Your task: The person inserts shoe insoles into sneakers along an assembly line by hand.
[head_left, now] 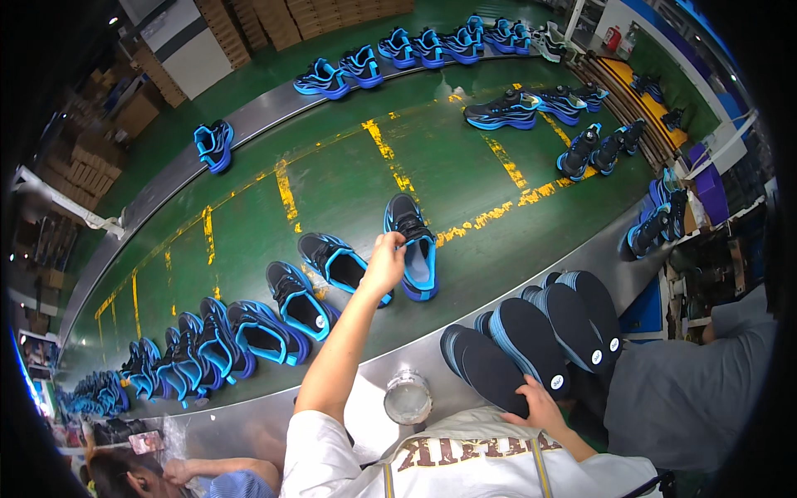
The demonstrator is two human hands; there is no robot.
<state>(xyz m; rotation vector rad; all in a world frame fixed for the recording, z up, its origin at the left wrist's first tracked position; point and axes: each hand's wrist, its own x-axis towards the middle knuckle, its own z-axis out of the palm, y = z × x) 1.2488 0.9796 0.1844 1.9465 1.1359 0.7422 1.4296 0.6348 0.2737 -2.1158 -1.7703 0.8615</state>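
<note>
My left hand (pixel 387 264) is closed on the collar of a black and blue sneaker (pixel 415 278), which stands on the green belt with its opening towards me. A pale lining shows inside it. Just left of that hand is another sneaker (pixel 339 259), partly hidden by my forearm. On the metal ledge to the right lie stacks of black insoles (pixel 531 336), some with round white stickers. My right hand (pixel 541 405) grips the edge of the nearest insole (pixel 486 369), its fingers on the black face.
More sneakers (pixel 217 336) line the near side of the belt at left. Others stand on the far metal rail (pixel 257 114) and at the belt's right end. A clear tub (pixel 408 398) sits before me. Co-workers are at lower left (pixel 116 469) and right (pixel 689 390).
</note>
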